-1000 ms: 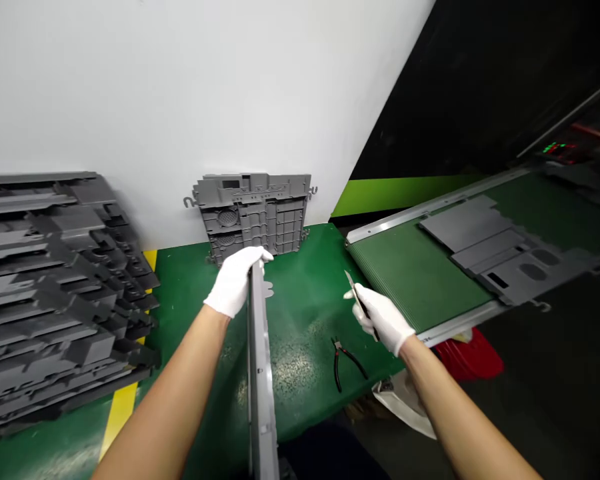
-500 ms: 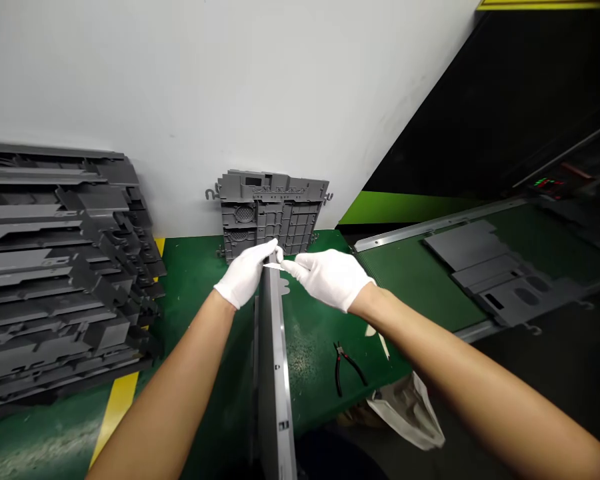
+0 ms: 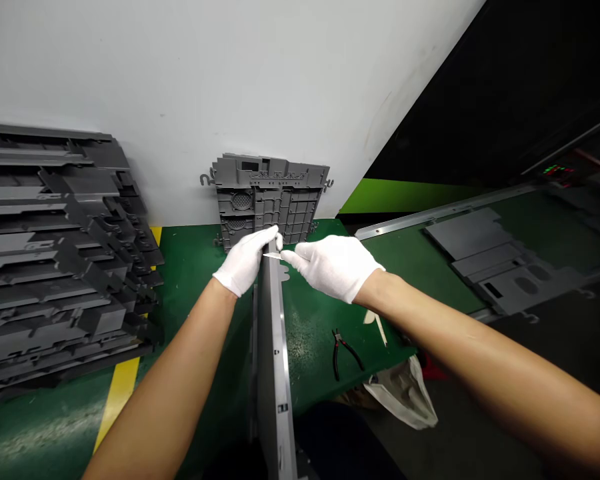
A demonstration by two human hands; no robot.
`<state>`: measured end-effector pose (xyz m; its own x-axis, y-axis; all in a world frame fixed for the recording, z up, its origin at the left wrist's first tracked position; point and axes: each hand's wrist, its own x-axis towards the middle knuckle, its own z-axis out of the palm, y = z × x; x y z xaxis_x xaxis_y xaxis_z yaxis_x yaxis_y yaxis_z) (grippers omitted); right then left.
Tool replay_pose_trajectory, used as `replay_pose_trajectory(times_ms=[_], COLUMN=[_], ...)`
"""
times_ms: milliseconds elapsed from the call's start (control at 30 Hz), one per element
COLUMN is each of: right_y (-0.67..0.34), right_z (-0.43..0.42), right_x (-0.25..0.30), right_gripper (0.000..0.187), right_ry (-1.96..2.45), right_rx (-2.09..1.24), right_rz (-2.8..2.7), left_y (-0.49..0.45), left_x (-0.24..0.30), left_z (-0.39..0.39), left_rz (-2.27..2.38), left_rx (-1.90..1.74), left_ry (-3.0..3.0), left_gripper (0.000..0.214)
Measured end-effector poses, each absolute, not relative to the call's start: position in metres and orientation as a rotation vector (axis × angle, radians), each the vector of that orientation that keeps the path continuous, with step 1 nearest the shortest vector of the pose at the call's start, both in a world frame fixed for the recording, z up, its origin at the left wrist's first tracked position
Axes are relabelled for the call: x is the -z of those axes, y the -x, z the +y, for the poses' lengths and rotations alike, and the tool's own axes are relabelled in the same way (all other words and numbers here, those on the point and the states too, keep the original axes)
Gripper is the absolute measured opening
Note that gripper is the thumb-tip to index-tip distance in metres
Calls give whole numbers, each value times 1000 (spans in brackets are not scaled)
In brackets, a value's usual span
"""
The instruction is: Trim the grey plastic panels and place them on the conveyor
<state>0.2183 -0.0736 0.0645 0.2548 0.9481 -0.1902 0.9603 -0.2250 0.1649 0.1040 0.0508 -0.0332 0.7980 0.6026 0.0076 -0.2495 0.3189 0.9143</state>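
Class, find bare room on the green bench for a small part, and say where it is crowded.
One free patch of green bench lies between the stacked grey panels and the left hand; another, between the held panel and the pliers. Crowded: the left end, beneath those stacked grey panels, and the far middle, where another panel stands by the wall.

Looks lit from above, brightest on the white wall [image 3: 180,80] at upper left and centre. Sinks to near black at upper right on the dark surface [image 3: 510,87], broken by blurry red and green lights [image 3: 557,171]. Reflects as a pale sheen off the green table [image 3: 45,417] at lower left. Glints along the edge of the grey panel [image 3: 279,320] and the knife [image 3: 273,255] at centre. Renders left hand [image 3: 247,260] and right hand [image 3: 337,267] nearly flat white. Turns soft and dim over the conveyor [image 3: 415,260] at right. Stretches the right forearm [image 3: 485,353] toward the lower right corner.
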Motion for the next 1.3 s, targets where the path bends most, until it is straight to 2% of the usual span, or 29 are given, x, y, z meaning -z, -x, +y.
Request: replay_pose_trajectory(times_ms=[400, 600, 700, 800, 900, 1000, 1067, 1133, 1300], right_y=[-222, -217, -210, -213, -219, -211, -196, -176, -140], right_z=[-81, -92, -109, -128, -151, -181, -201, -219, -246], right_x=[-61, -61, -63, -66, -66, -63, -62, -61, -51], right_gripper=[73, 64, 63, 60, 53, 49, 48, 48, 52], right_ry=[-2264, -2287, -2321, -2599, -2835, -2789, -2687, -2632, -2559], right_rx=[36, 121, 328, 585, 965, 1332, 1415, 1269, 464], right_rz=[1801, 1914, 2097, 2201, 2114, 1940, 1878, 1855, 1960], left_y=[-109, -109, -107, -102, -97, -100, -106, -113, -120], left_x=[36, 38, 38, 35, 31, 31, 33, 36, 39], left_z=[48, 51, 53, 53, 53, 54, 53, 51, 42], left_rz=[372, 391, 406, 354, 310, 357, 390, 412, 429], left_rx=[-545, -566, -606, -577, -503, -512, -603, -668, -684], left_ry=[-1112, -1127, -1159, -1240, -1347, -1404, -1390, -1334, -1166], left_gripper=[37, 37, 38, 37, 24, 21, 18, 25, 26])
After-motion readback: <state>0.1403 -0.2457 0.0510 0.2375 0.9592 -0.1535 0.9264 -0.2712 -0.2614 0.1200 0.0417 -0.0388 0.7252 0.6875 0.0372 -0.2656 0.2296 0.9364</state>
